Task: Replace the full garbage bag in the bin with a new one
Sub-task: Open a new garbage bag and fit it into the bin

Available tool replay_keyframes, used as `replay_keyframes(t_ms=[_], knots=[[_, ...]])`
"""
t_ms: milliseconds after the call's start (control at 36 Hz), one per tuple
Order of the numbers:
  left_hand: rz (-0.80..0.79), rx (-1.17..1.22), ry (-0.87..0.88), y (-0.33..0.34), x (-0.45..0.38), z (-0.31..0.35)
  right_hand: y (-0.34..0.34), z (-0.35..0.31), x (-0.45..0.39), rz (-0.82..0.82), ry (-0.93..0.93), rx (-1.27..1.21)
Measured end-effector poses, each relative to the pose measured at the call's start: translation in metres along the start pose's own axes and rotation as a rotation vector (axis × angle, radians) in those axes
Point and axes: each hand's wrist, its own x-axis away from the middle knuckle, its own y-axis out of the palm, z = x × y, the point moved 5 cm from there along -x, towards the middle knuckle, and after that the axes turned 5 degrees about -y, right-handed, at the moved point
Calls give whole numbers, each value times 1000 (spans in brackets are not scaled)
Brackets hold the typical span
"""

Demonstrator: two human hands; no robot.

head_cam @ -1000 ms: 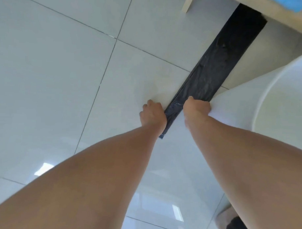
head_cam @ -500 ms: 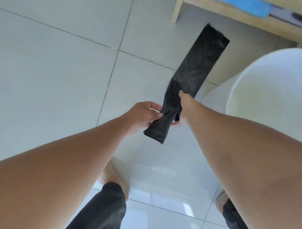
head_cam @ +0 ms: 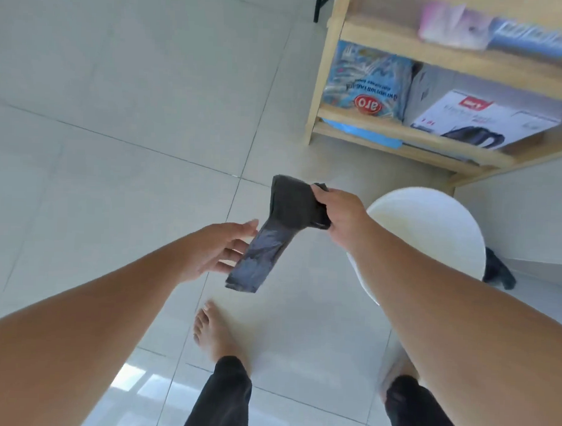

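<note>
A folded black garbage bag [head_cam: 282, 228] hangs in the air above the tiled floor, bent over at its upper end. My right hand [head_cam: 340, 215] is shut on that upper end. My left hand [head_cam: 221, 250] is open with fingers spread, just left of the bag's lower half, touching it or nearly so. A white round bin [head_cam: 438, 231] stands on the floor right of the bag, partly hidden by my right forearm; its inside looks bare and white.
A wooden shelf unit [head_cam: 403, 128] stands at the back right with a blue packet, a white box and other packets. A dark object [head_cam: 497, 268] lies behind the bin. My bare feet [head_cam: 215, 331] and dark trouser legs are below.
The bag has been lifted off the floor and folded over in my right hand. My left hand has let go and opened. The view has risen, showing the shelf and the whole bin.
</note>
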Motion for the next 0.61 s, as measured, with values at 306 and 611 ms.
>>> replay_keyframes(t_ms=[306,611], knots=[[106,424,218,87,5,91,-51,-75,59,-39,-212,240],[152,275,301,159,17,128,-143,-75,84,229,-339,479]])
